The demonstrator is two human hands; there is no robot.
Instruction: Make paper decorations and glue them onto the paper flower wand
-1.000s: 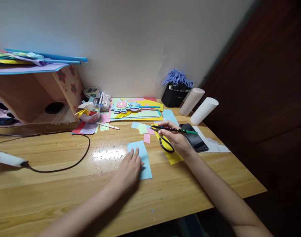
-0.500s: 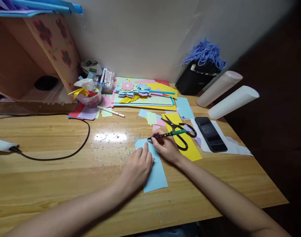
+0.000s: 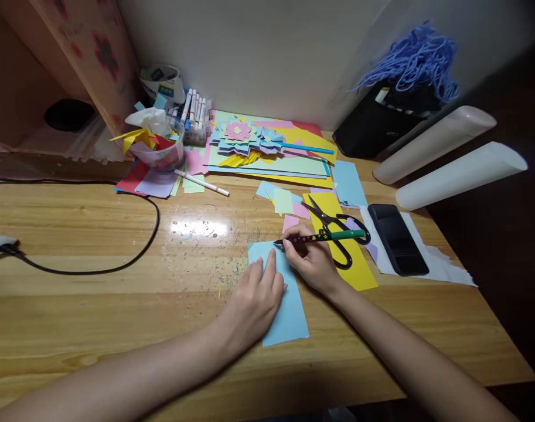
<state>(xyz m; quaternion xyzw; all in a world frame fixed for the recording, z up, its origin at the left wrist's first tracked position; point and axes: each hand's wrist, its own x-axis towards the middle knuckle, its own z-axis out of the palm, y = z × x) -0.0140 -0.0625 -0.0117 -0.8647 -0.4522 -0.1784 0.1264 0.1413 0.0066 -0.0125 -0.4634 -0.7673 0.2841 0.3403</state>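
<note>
A light blue sheet of paper (image 3: pixel 289 316) lies on the wooden table. My left hand (image 3: pixel 259 296) rests flat on it, fingers spread a little and pointing at its far edge. The fingers of my right hand (image 3: pixel 309 258) are closed round a black patterned pen with a green end (image 3: pixel 348 234). Its tip is at the paper's far edge, just beyond my left index finger; whether it touches is too small to tell. Behind my right hand, black-handled scissors (image 3: pixel 344 258) lie spread on a yellow sheet (image 3: pixel 359 275).
Paper scraps (image 3: pixel 283 201) lie beyond the hands, near layered paper flowers (image 3: pixel 238 132) and a white marker (image 3: pixel 203 183). A phone (image 3: pixel 398 240) and two white rolls (image 3: pixel 460 176) stand or lie right. A tub (image 3: pixel 159 155) is back left; a black cable (image 3: pixel 157 234) curves left.
The view has shifted and come closer, so most things appear farther right. The pen tip remains near the blue paper's far edge, and both hands keep nearly the same pose.
</note>
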